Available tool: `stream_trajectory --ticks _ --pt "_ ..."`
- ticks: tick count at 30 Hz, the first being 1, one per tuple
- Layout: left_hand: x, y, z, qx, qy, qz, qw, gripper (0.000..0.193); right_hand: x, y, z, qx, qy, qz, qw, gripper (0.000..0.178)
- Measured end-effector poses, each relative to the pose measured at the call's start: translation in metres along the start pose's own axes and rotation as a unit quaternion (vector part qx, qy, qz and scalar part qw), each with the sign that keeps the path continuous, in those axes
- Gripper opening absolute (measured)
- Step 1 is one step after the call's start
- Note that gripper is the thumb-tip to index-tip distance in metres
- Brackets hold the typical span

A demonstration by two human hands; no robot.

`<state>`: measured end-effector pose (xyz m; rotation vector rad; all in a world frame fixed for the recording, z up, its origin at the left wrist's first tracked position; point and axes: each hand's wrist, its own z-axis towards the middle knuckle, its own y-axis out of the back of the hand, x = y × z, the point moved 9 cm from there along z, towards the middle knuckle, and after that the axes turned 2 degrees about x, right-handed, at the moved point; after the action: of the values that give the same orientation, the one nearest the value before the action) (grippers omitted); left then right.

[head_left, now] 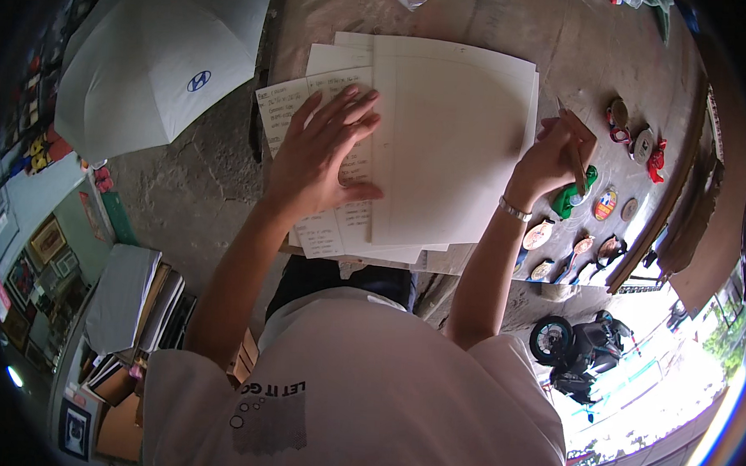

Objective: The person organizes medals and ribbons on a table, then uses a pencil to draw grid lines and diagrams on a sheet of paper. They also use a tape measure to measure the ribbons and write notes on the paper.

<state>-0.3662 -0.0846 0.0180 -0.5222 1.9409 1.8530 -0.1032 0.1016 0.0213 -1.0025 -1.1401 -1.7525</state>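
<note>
Fingers point(358, 131) of the left hand point(314, 167) stand spread apart, thumb reaching just over the left edge of a large white sheet point(450, 145), the rest fanned above handwritten pages point(317, 231). From where I stand, I can't tell whether they press down or merely hover. That white sheet lies in the middle of the surface point(552, 42), nearly bare on top, with other sheet edges peeking out beneath it.

Over at its right edge, the right hand point(548, 161) has its fingers drawn together, clamped on a slim brown tool point(588, 148). Its exact kind is hard to make out, half hidden as it is by the knuckles. A wristband point(515, 209) circles that wrist.

To my eye, the step in hand is lining up or steadying the paper, tool at the ready; I see no stroke being made. A mark on the sheet would call for the left palm settling flat on the stack and the tool's tip coming inward over the white.

Medals lie close on the right, so that elbow wants care: an oval medal point(606, 204) rests just beside a green ribbon point(563, 203), and farther up sits a red ribbon point(656, 161).
</note>
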Motion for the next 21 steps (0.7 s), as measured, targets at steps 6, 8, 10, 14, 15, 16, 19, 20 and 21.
stream_trajectory --ticks 6,8,10,14,15,16,19,20,21 --pt "0.001 -0.005 -0.003 0.006 -0.013 0.030 0.999 0.104 0.001 -0.040 0.018 0.196 -0.003 0.103 0.975 0.009" --pt "0.000 -0.007 -0.003 0.018 -0.016 0.051 0.998 0.104 -0.009 -0.054 0.039 0.248 -0.016 0.102 0.963 0.009" --pt "0.000 -0.009 -0.002 0.030 -0.015 0.064 0.997 0.104 -0.011 -0.063 0.051 0.294 -0.012 0.131 0.947 0.010" --pt "0.001 -0.010 -0.001 0.034 -0.013 0.068 0.997 0.100 -0.014 -0.071 0.053 0.332 -0.001 0.137 0.933 0.011" --pt "0.001 -0.010 -0.001 0.031 -0.014 0.067 0.997 0.100 -0.014 -0.071 0.053 0.327 0.001 0.134 0.936 0.011" --pt "0.001 -0.010 -0.001 0.028 -0.016 0.066 0.997 0.100 -0.014 -0.070 0.052 0.321 0.004 0.131 0.938 0.010" --pt "0.000 -0.011 -0.001 0.025 -0.017 0.066 0.997 0.100 -0.010 -0.068 0.049 0.317 0.023 0.096 0.943 0.010" --pt "0.001 -0.011 -0.001 0.024 -0.016 0.067 0.997 0.100 -0.008 -0.068 0.048 0.319 0.032 0.080 0.944 0.010" --pt "0.001 -0.011 0.000 0.024 -0.015 0.068 0.997 0.100 -0.010 -0.063 0.045 0.314 0.024 0.075 0.946 0.009"
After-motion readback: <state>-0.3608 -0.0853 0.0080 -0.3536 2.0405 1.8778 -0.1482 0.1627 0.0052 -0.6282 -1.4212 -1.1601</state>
